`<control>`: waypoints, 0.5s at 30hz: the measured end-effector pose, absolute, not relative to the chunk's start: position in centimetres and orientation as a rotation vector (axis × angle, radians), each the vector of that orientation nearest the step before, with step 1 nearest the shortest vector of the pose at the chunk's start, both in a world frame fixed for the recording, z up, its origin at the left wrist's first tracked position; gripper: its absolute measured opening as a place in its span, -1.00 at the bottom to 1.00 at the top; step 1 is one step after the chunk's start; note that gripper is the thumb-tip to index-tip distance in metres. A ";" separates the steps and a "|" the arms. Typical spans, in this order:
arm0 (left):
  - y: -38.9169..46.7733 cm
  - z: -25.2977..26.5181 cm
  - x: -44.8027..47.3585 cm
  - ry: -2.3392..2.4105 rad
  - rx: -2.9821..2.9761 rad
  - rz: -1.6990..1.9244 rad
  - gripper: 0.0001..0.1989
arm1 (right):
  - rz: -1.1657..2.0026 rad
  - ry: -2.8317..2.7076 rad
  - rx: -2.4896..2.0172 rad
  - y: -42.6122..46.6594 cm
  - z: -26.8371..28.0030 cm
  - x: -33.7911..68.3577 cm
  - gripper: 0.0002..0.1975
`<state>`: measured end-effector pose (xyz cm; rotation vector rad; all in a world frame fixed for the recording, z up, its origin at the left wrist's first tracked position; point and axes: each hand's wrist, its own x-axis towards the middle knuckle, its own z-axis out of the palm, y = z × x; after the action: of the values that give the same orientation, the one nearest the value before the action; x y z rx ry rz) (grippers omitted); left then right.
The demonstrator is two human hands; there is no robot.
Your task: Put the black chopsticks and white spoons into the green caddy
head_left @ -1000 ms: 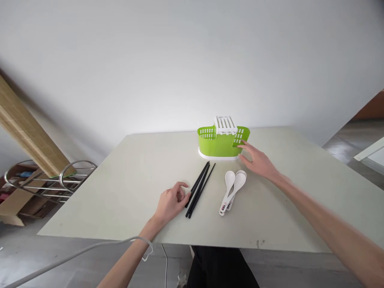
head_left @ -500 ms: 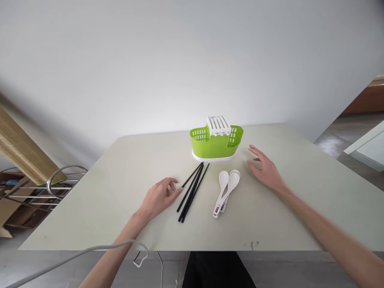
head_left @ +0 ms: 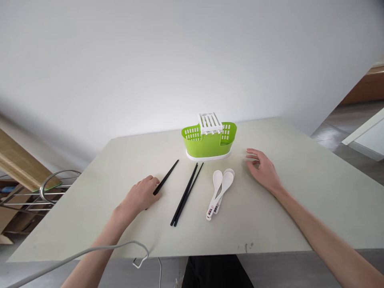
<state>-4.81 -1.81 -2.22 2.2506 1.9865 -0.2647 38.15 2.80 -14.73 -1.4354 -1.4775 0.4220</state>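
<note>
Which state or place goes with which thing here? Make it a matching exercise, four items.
1. Left hand
2. Right hand
3. White spoons
4. Green cutlery basket

A. Overlapping on the table
B. Standing nearest the wall
C. Holding black chopsticks
D. Rightmost of the four, gripping nothing

Pairs: 1-C; 2-D; 3-A; 4-B.

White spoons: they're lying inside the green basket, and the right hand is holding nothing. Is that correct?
Not quite: the white spoons are not inside the green basket. The head view shows them lying on the table in front of it. The right hand is indeed holding nothing.
</note>
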 end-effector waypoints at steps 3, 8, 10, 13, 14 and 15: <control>-1.3 -2.2 -4.4 2.079 2.260 -0.267 -0.73 | 0.435 -1.462 -1.461 2.7 -14.6 38.1 -0.63; 0.4 -3.0 -3.6 2.119 2.348 -0.339 -0.82 | 0.466 -1.433 -1.499 2.7 -14.7 38.2 -0.61; 1.0 -3.1 -4.1 2.133 2.360 -0.364 -0.82 | 0.459 -1.434 -1.509 2.7 -14.7 38.2 -0.61; 1.6 -2.7 -5.4 2.144 2.359 -0.313 -0.82 | 0.451 -1.435 -1.517 2.7 -14.9 38.2 -0.61; 1.6 -2.4 -5.9 2.141 2.356 -0.254 -0.82 | 0.452 -1.432 -1.519 2.8 -15.0 38.2 -0.60; 1.6 -2.0 -6.3 2.143 2.345 -0.165 -0.83 | 0.455 -1.431 -1.523 2.8 -15.0 38.3 -0.60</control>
<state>-6.29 1.62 -1.95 2.3451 2.1425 -0.1648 38.26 2.79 -15.04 -1.5227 -1.4307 0.4545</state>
